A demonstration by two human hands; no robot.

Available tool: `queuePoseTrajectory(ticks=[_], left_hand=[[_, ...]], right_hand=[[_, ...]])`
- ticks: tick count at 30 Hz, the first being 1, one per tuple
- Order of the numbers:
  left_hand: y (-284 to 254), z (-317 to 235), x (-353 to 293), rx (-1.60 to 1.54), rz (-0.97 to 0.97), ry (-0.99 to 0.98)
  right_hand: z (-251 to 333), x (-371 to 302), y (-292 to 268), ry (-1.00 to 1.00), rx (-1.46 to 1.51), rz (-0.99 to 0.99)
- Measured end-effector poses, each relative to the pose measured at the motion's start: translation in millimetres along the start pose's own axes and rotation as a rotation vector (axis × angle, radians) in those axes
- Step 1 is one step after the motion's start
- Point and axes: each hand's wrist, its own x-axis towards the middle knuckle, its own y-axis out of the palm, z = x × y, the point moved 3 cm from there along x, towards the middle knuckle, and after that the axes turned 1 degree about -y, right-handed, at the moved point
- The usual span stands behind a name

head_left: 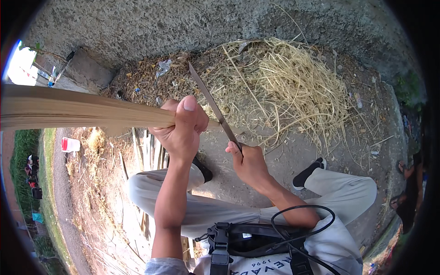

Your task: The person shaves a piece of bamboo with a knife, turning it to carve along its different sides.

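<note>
My left hand [183, 130] is closed round a long, pale brown strip of split wood or bamboo [87, 109], its thumb pointing up. The strip runs out to the left edge of the view, and a short end shows past my fist. In my right hand [251, 167] is a long narrow knife [208, 94], gripped low with the blade slanting up and to the left. The blade crosses at the strip's short end, close beside my left fist; whether it touches the wood I cannot tell. My fingers hide the knife's handle.
A heap of pale, curly shavings [302, 87] lies by the rough wall [220, 23]. Several split lengths [149, 149] rest beside my left knee. A red and white container [70, 145] stands farther left. Someone's feet [398, 183] show at the right rim.
</note>
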Motion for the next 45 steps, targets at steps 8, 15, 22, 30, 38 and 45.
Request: queuePoseTrajectory(ticks=[8,15,22,30,38,45], left_hand=[[12.7,2.4,-2.4,0.013,0.01,0.049],[7.3,0.2,0.4,-0.021,0.006,0.007],[4.9,3.1,-2.3,0.014,0.062,0.015],[15.2,4.3,-9.2,0.114,0.169,0.009],[8.0,5.1,1.0,-0.079,0.163,-0.025],[5.7,6.2,0.2,-0.038,0.164,-0.039]], right_hand=[[-45.0,10.3,14.1,0.294,0.064,-0.01],[-18.1,2.5,19.0,0.129,0.012,-0.05],[-19.7,5.2,8.8,0.009,0.042,-0.08],[-44.0,8.5,5.6,0.427,0.072,0.004],[-58.5,-2.5,29.7,0.075,-0.012,-0.122],[-60.4,8.8,18.2,0.138,-0.011,-0.075]])
